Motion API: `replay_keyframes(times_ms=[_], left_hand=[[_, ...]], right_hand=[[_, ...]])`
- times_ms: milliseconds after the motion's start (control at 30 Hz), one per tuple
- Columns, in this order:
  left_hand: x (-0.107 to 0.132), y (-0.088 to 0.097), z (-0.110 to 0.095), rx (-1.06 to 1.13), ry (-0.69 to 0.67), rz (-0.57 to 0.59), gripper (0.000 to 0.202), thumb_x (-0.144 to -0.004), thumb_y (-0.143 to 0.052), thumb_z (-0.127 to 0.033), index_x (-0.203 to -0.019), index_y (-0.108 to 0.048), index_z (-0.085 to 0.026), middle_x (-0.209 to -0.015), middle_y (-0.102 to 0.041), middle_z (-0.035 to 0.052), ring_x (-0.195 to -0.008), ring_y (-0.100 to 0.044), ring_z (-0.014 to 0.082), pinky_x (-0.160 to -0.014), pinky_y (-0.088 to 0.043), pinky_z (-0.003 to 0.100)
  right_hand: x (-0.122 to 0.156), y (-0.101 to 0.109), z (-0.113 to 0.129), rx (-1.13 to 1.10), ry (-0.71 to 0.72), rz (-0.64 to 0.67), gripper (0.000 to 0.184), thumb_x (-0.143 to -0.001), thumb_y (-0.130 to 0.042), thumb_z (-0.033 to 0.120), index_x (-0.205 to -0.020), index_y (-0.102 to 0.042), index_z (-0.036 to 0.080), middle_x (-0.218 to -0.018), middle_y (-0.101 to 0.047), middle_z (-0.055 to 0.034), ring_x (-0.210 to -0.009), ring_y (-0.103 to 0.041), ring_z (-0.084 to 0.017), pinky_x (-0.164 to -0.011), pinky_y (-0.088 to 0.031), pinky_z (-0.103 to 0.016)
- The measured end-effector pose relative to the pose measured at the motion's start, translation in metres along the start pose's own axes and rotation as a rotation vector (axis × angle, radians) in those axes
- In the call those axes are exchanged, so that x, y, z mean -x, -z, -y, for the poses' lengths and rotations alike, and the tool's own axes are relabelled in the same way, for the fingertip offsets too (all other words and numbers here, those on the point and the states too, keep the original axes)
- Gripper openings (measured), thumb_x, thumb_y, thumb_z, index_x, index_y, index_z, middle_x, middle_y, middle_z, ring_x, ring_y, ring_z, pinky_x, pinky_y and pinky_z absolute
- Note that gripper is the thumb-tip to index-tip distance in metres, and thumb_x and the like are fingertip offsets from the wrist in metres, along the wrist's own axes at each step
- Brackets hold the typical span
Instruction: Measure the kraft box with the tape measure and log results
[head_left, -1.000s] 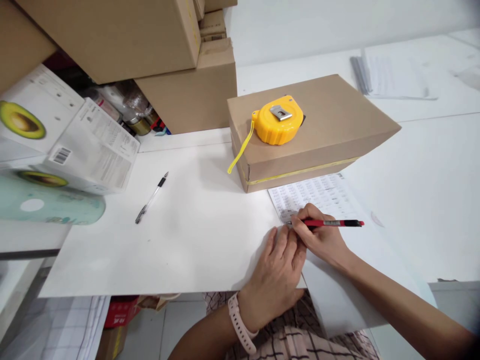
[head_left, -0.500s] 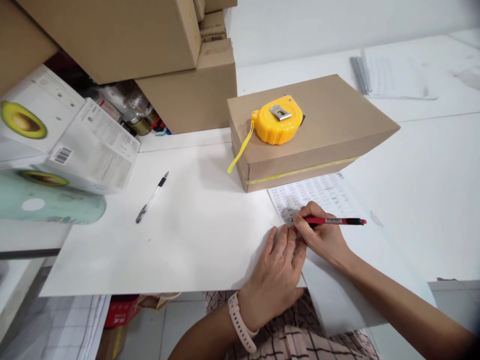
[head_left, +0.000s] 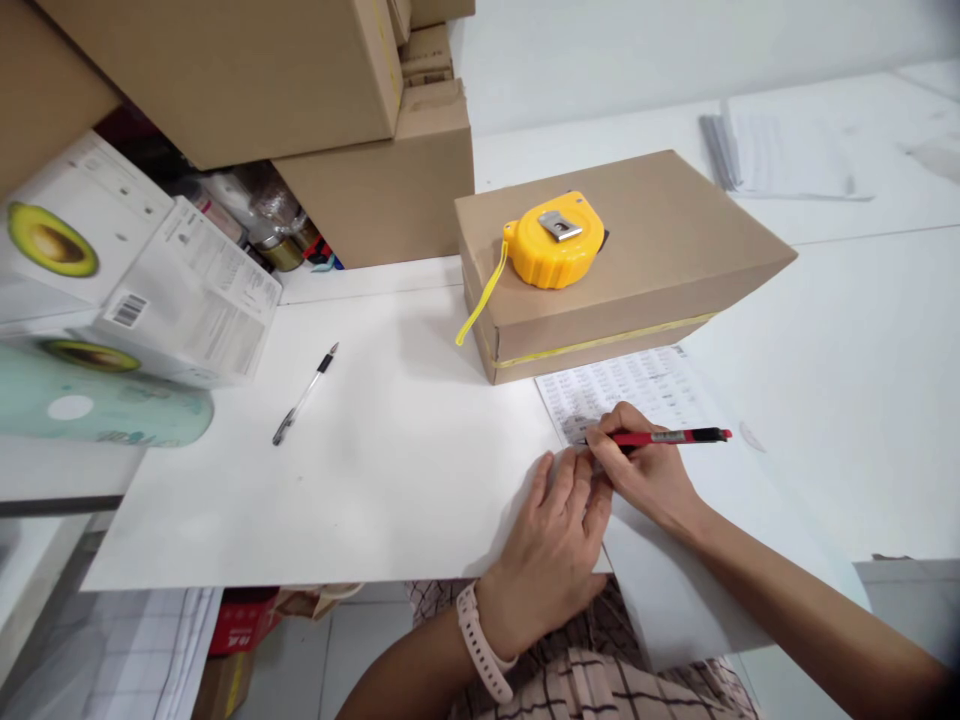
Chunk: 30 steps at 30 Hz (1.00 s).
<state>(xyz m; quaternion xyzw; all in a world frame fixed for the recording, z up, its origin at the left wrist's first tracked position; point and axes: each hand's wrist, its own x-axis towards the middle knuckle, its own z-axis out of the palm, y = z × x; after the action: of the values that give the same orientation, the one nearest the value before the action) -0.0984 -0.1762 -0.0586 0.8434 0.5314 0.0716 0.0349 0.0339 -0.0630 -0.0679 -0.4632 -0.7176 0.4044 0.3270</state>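
Observation:
A red and black pen [head_left: 667,437] is pinched in my right hand [head_left: 649,470], its tip down at the left side of a printed sheet [head_left: 645,385]. Part of that sheet lies under the hand, and its lower end hangs over the table's front edge. My left hand [head_left: 559,530] rests flat with fingers stretched at the sheet's left edge, fingertips close to the right hand. Just beyond the sheet is a closed cardboard box [head_left: 660,220], with a yellow tape measure [head_left: 556,240] lying on top. A clear pen with a black grip [head_left: 305,394] lies on the table to the left.
Stacked cardboard boxes [head_left: 390,190] stand at the back left. Nearer are white boxes with avocado pictures [head_left: 195,290] and a mint-green roll-shaped object [head_left: 142,405]. Some papers [head_left: 787,150] lie at the back right of the white table [head_left: 420,430].
Almost nothing differs. The pen in my right hand has tilted very slightly, its rear end a little higher; my left hand stays in place.

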Motion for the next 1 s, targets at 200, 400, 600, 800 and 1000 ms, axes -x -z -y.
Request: replay_keyframes(times_ms=[200, 400, 600, 800, 1000], left_hand=[[0.0001, 0.0009, -0.0001, 0.006, 0.001, -0.009, 0.091, -0.089, -0.06, -0.058, -0.151, -0.032, 0.001, -0.155, -0.039, 0.028, -0.148, -0.031, 0.0405, -0.124, -0.017, 0.052], [0.0008, 0.0016, -0.0004, 0.015, 0.004, -0.002, 0.093, -0.087, -0.063, -0.058, -0.152, -0.032, 0.001, -0.156, -0.038, 0.0275, -0.148, -0.03, 0.041, -0.124, -0.016, 0.052], [0.0007, 0.0002, -0.0006, 0.011, 0.003, -0.011, 0.094, -0.085, -0.065, -0.06, -0.151, -0.035, 0.0, -0.156, -0.039, 0.0267, -0.148, -0.029, 0.0407, -0.124, -0.016, 0.052], [-0.0004, 0.0008, -0.0001, 0.004, 0.008, -0.01, 0.092, -0.087, -0.062, -0.06, -0.152, -0.034, 0.0, -0.156, -0.039, 0.0261, -0.149, -0.029, 0.0401, -0.124, -0.017, 0.052], [-0.0002, 0.0002, -0.0001, 0.003, 0.005, -0.006, 0.092, -0.087, -0.062, -0.061, -0.151, -0.035, -0.001, -0.156, -0.038, 0.0262, -0.149, -0.029, 0.0403, -0.124, -0.017, 0.052]], right_hand=[[0.0009, 0.0003, -0.0005, -0.002, -0.012, 0.009, 0.023, -0.089, -0.058, 0.023, -0.07, -0.045, 0.024, -0.064, -0.047, 0.0037, -0.06, -0.045, -0.013, -0.057, -0.038, -0.029], [0.0008, 0.0005, -0.0018, -0.008, -0.015, -0.003, 0.023, -0.088, -0.058, 0.021, -0.069, -0.044, 0.024, -0.063, -0.046, 0.0041, -0.06, -0.044, -0.013, -0.057, -0.037, -0.028], [0.0013, 0.0002, -0.0013, 0.006, -0.018, -0.013, 0.025, -0.089, -0.059, 0.024, -0.069, -0.043, 0.024, -0.063, -0.046, 0.0046, -0.059, -0.044, -0.013, -0.057, -0.037, -0.028], [0.0006, -0.0002, -0.0016, 0.013, -0.01, -0.006, 0.024, -0.09, -0.058, 0.023, -0.07, -0.045, 0.024, -0.063, -0.047, 0.0042, -0.059, -0.045, -0.013, -0.057, -0.038, -0.028], [0.0006, 0.0007, -0.0006, 0.012, 0.0, 0.003, 0.026, -0.089, -0.058, 0.023, -0.068, -0.043, 0.024, -0.062, -0.046, 0.0044, -0.058, -0.045, -0.013, -0.056, -0.037, -0.028]])
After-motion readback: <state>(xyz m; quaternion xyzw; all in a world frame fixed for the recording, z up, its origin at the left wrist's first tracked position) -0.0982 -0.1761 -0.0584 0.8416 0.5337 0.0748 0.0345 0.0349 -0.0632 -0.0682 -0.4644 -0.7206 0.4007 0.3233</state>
